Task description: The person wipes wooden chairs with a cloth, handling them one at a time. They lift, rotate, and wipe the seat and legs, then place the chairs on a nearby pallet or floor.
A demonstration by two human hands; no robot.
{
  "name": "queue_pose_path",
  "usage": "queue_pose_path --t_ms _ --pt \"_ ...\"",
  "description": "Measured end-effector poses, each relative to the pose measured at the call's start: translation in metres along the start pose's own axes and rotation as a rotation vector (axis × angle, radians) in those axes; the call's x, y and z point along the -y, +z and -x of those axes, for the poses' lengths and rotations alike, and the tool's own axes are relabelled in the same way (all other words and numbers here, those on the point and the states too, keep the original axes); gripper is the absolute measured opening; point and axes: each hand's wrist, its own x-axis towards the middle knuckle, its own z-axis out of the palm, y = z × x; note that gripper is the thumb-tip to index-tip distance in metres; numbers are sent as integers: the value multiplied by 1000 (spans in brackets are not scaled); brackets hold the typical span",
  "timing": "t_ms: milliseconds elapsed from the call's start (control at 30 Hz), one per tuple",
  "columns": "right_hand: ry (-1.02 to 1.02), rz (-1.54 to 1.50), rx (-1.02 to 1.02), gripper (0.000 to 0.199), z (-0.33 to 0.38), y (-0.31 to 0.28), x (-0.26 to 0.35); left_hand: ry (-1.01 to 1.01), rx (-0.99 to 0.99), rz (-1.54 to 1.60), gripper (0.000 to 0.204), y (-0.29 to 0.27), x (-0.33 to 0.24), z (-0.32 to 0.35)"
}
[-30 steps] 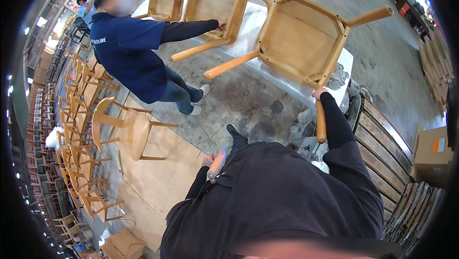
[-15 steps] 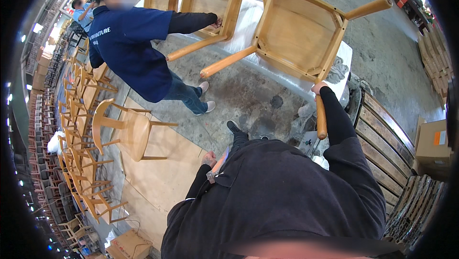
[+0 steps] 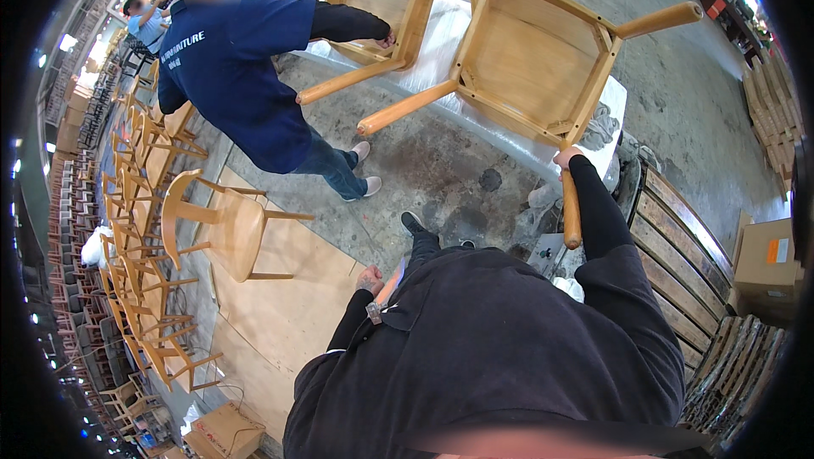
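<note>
An upturned wooden chair [image 3: 534, 52] lies on a table covered in clear plastic, its seat underside and legs facing up. My right hand [image 3: 568, 156] is wrapped around its nearest leg, close to the seat frame. My left hand [image 3: 370, 279] hangs low beside my body with its fingers curled; whether anything is in them is hidden. Left of my chair, a co-worker in a navy shirt [image 3: 242, 77] has a hand [image 3: 387, 39] at the frame of a second upturned chair [image 3: 373, 1]. A grey cloth [image 3: 602, 126] lies at the table's right end.
A finished-looking wooden chair [image 3: 233, 226] stands upright at left on a board sheet [image 3: 288, 306]. Rows of similar chairs [image 3: 140, 239] line the far left. Slatted wooden panels [image 3: 678, 255] and a cardboard box [image 3: 766, 255] are at right; another box [image 3: 225, 432] sits lower left.
The co-worker's head and upper body have shifted slightly, and a white hat brim now shows more. My right hand keeps its hold on the leg; my left stays low.
</note>
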Motion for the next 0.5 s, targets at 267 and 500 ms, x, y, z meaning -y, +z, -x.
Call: queue_pose_path --t_ms 267,500 --pt "98 -60 -13 30 -4 2 -2 84 -38 1 19 1 -3 0" --pt "37 -60 -1 30 5 0 0 -73 60 104 20 -2 -6 -1"
